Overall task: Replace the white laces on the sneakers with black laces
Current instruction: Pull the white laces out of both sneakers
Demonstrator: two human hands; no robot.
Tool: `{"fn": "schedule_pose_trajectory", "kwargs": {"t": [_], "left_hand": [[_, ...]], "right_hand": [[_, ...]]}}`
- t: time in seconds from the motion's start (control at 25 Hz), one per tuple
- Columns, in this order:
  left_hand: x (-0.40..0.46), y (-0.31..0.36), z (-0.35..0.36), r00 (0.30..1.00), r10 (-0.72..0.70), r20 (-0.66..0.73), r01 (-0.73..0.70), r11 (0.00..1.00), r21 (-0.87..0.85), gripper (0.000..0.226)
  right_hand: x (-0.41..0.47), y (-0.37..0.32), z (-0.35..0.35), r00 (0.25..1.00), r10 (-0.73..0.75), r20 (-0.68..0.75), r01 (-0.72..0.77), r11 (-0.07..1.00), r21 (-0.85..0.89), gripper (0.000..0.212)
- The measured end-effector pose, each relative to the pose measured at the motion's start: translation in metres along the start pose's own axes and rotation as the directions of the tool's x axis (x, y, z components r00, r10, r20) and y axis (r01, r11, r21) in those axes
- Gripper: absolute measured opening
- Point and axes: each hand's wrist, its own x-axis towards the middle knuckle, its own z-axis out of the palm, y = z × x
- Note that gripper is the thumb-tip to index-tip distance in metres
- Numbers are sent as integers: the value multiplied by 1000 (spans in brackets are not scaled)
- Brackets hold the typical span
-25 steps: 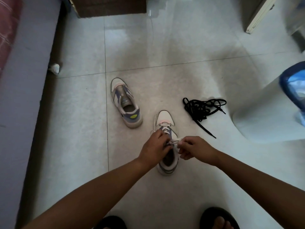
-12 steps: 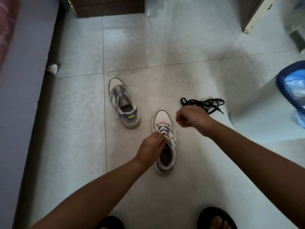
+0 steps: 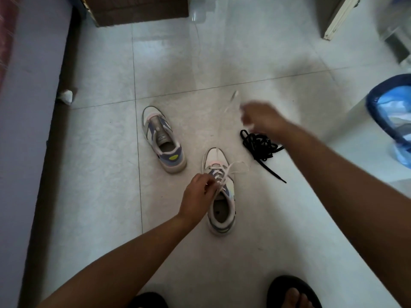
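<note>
Dim room, glare on far tiles, right hand [image 3: 264,118] motion-blurred (edges warped)

1. Pale glossy floor tiles [image 3: 100,152] are reflecting soft light.
2. A brown cabinet [image 3: 142,10] is standing at the tiles' far edge.
3. A blue bin [image 3: 382,112] is sitting right of the cabinet, nearer.

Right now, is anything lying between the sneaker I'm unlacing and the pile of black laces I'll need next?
Nothing visible does. The black laces lie on bare floor tile just right of the laced sneaker. Only the right hand, blurred and lifting a white lace, hovers above them. The left hand rests on the sneaker's lacing.
</note>
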Motion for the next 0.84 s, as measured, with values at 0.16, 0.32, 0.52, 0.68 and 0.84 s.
{"fn": "schedule_pose_trajectory", "kwargs": {"t": [0.16, 0.32, 0.52, 0.68, 0.84], "left_hand": [[31, 40, -29, 978, -209, -18, 179, 876, -448, 14], [76, 100, -76, 984, 12, -176, -121, 770, -627, 10], [100, 106, -90, 973, 69, -220, -184, 807, -562, 17], [67, 37, -48, 943, -228, 242, 202, 971, 129, 40], [25, 3, -11, 874, -204, 441, 39, 934, 355, 48]], "right_hand": [[-44, 96, 45, 920, 211, 331, -110, 948, -299, 52], [-69, 116, 69, 927, 108, 360, -79, 992, -95, 73], [-77, 117, 84, 961, -38, 275, 93, 978, -188, 46], [-78, 116, 95, 968, -85, 236, 164, 926, -340, 36], [-82, 116, 99, 976, -136, 168, 188, 919, -347, 30]]}}
